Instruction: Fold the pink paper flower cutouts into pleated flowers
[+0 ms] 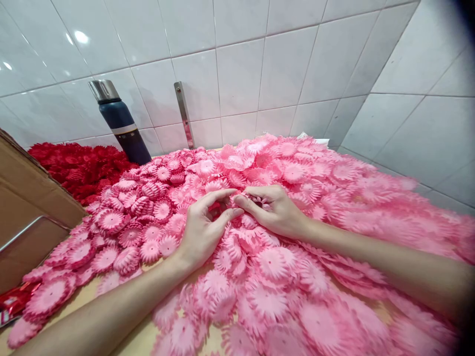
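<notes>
Pink scalloped fabric flower pieces [272,262], round with small centre holes, lie heaped over the table. My left hand [202,227] and my right hand [276,210] meet above the middle of the heap, thumbs and forefingers pinched nearly tip to tip. A bit of pink petal shows between the fingertips, so both hands appear to grip a pink flower piece; most of it is hidden behind the fingers. To the left of my left hand sit thicker, nested stacks of the pieces [111,220] with darker pink edges.
A dark blue bottle [124,126] with a steel cap stands at the back left, by a pile of red flower pieces [83,165]. A cardboard box [33,212] borders the left side. White tiled walls [241,74] rise behind, with a metal strip [183,113] upright against them.
</notes>
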### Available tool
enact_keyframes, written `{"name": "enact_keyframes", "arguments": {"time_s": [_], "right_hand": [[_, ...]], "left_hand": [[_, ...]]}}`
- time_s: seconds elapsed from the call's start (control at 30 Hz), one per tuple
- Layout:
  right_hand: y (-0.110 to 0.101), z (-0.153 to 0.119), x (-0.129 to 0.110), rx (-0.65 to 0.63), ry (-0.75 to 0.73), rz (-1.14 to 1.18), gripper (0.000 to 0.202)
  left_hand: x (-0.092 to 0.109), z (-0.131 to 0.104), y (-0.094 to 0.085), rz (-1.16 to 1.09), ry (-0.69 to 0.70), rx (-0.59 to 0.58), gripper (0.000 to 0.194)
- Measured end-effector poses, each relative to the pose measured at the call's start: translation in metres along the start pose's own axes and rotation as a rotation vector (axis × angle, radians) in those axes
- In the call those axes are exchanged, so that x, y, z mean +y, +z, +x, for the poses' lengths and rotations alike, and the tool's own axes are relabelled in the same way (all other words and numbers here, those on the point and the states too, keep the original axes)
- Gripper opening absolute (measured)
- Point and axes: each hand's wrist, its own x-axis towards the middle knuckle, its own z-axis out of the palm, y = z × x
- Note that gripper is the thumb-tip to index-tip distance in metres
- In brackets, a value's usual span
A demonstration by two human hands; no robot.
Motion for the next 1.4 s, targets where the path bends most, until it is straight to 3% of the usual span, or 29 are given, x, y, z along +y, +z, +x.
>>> {"name": "enact_keyframes", "arguments": {"time_s": [0.1, 0.3, 0.7, 1.0, 1.17, 1.33, 1.4], "right_hand": [[0.0, 0.0, 0.001, 0.026, 0.038, 0.047, 0.021], [0.001, 0.0, 0.001, 0.071, 0.012, 0.001, 0.017], [0.003, -0.001, 0.002, 0.091, -0.127, -0.188, 0.032], [0.006, -0.002, 0.006, 0.117, -0.076, -0.21, 0.033], [0.001, 0.002, 0.009, 0.28, 0.055, -0.209, 0.039], [0.0, 0.003, 0.01, 0.316, 0.061, -0.155, 0.012], [0.001, 0.002, 0.008, 0.299, 0.045, -0.081, 0.024]], "left_hand": [[0.001, -0.001, 0.0, 0.033, 0.005, 0.035, 0.028], [0.001, 0.0, 0.0, 0.054, -0.039, 0.054, 0.029], [0.003, 0.0, 0.001, 0.066, -0.043, 0.04, 0.023], [0.001, 0.0, 0.004, 0.036, -0.046, 0.05, 0.025], [0.003, -0.001, 0.002, 0.091, -0.009, 0.032, 0.024], [0.0, 0.001, 0.002, 0.053, 0.016, 0.086, 0.03], [-0.003, 0.002, 0.001, 0.039, 0.027, 0.096, 0.032]]}}
